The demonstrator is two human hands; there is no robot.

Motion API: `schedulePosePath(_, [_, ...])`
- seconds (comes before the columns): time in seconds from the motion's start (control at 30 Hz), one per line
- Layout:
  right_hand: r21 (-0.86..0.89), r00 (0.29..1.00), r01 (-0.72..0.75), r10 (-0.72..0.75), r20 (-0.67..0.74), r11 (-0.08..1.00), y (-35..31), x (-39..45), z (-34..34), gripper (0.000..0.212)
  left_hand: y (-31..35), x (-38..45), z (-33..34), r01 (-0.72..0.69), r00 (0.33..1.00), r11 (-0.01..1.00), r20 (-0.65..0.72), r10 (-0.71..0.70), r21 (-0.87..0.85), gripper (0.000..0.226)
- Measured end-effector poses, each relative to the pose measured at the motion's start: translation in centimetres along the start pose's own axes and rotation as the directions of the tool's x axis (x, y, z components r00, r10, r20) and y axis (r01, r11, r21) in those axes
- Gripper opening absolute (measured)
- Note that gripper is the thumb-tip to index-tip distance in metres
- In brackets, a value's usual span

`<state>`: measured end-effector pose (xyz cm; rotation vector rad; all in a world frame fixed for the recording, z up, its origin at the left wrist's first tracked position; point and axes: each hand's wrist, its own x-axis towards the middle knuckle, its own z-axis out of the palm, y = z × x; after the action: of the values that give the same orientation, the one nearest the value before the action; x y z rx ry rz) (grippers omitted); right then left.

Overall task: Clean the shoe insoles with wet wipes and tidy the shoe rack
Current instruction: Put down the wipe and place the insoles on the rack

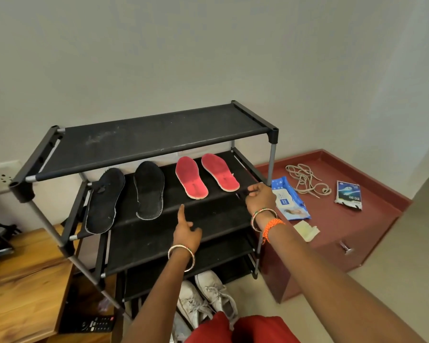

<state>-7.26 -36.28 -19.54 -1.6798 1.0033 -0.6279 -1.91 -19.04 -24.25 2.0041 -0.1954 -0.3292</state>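
A black shoe rack (159, 134) with several fabric shelves stands against the wall. Its second shelf carries two black insoles (104, 201) (150, 190) on the left and two red insoles (191, 178) (219, 172) on the right, all lying flat. My left hand (186, 231) points its straight index finger at the front bar of that shelf, below the red insoles, and holds nothing. My right hand (259, 196) curls its fingers round the same bar at the right front corner. A blue wet wipes pack (290, 199) lies just right of that hand.
A low maroon cabinet (357, 226) right of the rack holds the wipes pack, a pale wipe (306, 230), loose shoelaces (305, 180) and a small packet (348, 195). White sneakers (203, 298) sit at the rack's foot. A wooden table (22, 280) with a remote (97, 324) stands on the left.
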Motion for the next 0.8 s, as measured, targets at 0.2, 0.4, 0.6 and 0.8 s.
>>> schedulePosePath(0.2, [-0.063,0.993,0.121,-0.119,0.021,0.991,-1.1,-2.6,-3.2,0.027,3.3,-2.2,-0.3,-0.070,0.991,0.992,-0.119,0.058,-0.105,0.073])
schedulePosePath(0.4, [-0.053,0.968,0.249,-0.249,0.008,0.967,-2.1,-3.9,-5.6,0.026,5.3,-4.6,-0.2,-0.138,0.987,0.986,-0.091,0.129,-0.099,0.057])
schedulePosePath(0.6, [-0.074,0.931,0.365,-0.364,0.023,0.928,-1.5,-4.3,-5.9,0.025,4.5,-5.1,0.7,-0.143,0.988,0.987,-0.073,0.138,-0.073,0.044])
schedulePosePath(0.8, [-0.072,0.887,0.445,-0.427,0.176,0.893,0.9,-5.5,-1.5,0.025,0.7,-5.1,-0.2,-0.064,0.993,0.997,-0.103,0.059,-0.042,0.036])
